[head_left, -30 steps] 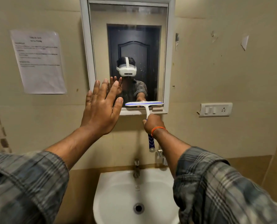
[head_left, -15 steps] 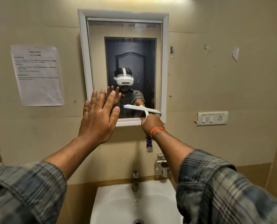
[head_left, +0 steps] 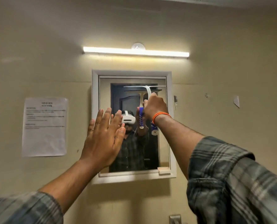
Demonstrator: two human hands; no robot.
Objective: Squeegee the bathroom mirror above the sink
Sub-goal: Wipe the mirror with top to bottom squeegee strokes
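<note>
A white-framed mirror (head_left: pixel 162 143) hangs on the beige wall. My right hand (head_left: pixel 155 106), with an orange band at the wrist, grips the blue-and-white handle of a white squeegee (head_left: pixel 146 89). Its blade lies level across the top right of the glass, just under the frame's upper edge. My left hand (head_left: pixel 103 139) is flat with fingers spread, over the mirror's left edge and frame at mid height; I cannot tell if it touches. The glass reflects both hands, the squeegee and a dark door.
A lit tube light (head_left: pixel 136 52) runs above the mirror. A printed paper notice (head_left: pixel 44 126) is stuck to the wall at the left. A metal fitting (head_left: pixel 175 219) shows at the bottom edge. The sink is out of view.
My right hand has lifted the squeegee from the mirror's bottom edge to its top. The view has tilted up, so the sink and switch left the frame. My left hand stays flat.
</note>
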